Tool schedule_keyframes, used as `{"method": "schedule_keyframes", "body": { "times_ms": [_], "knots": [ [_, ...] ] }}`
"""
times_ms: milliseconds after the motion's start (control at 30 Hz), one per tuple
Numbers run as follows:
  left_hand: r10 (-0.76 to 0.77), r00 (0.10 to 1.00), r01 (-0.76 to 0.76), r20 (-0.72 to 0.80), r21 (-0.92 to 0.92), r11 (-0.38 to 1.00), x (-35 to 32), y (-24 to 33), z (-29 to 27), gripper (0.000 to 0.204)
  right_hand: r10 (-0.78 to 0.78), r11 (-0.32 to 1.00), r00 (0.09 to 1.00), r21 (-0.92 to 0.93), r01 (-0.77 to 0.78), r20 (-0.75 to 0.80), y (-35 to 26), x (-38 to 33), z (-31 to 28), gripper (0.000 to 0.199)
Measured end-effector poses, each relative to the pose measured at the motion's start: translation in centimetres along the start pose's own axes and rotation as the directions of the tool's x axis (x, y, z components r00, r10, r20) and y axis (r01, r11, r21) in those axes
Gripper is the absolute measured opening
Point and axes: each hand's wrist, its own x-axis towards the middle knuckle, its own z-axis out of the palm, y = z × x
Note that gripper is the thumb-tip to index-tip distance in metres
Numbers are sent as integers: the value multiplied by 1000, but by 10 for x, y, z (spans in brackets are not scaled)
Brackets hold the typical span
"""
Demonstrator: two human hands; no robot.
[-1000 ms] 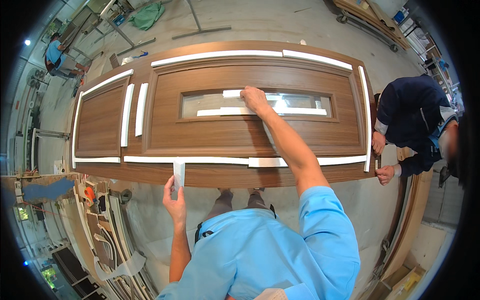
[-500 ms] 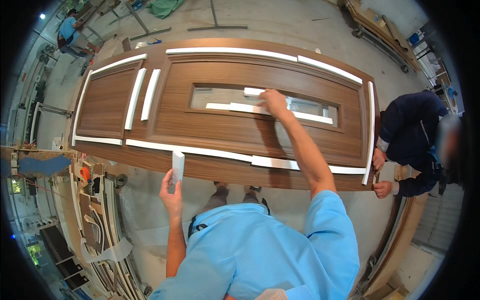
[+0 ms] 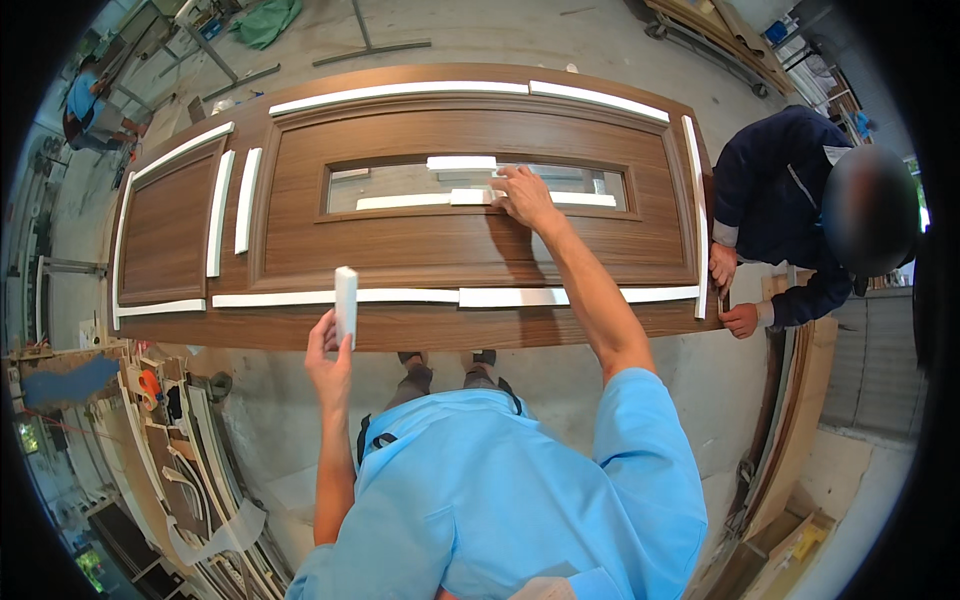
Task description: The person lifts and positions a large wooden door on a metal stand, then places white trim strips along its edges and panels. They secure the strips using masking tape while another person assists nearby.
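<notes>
Fingers (image 3: pixel 505 185) on white strip (image 3: pixel 470 197), wood door (image 3: pixel 400 240), concrete floor (image 3: pixel 620 40), workshop

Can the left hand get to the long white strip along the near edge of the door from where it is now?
Probably yes. The left hand hangs just at the door's near edge, right by the long white strip, with nothing between. But it already holds a short white block, so its grip is taken.

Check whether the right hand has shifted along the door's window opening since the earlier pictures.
Yes. The right hand has slid from the left part of the window opening toward its middle and now rests on the white strips there.
</notes>
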Motion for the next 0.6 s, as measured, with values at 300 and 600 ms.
{"method": "schedule_keyframes", "body": {
  "times_ms": [300, 600],
  "knots": [
    [281, 845, -420, 456, 237, 876, 30, 49, 63, 60, -461, 887, 873, 108, 449, 159, -161, -66, -48, 40],
    [142, 987, -158, 75, 288, 945, 6, 22, 8, 46, 337, 941, 934, 15, -338, -121, 38, -18, -22, 33]
  ]
}}
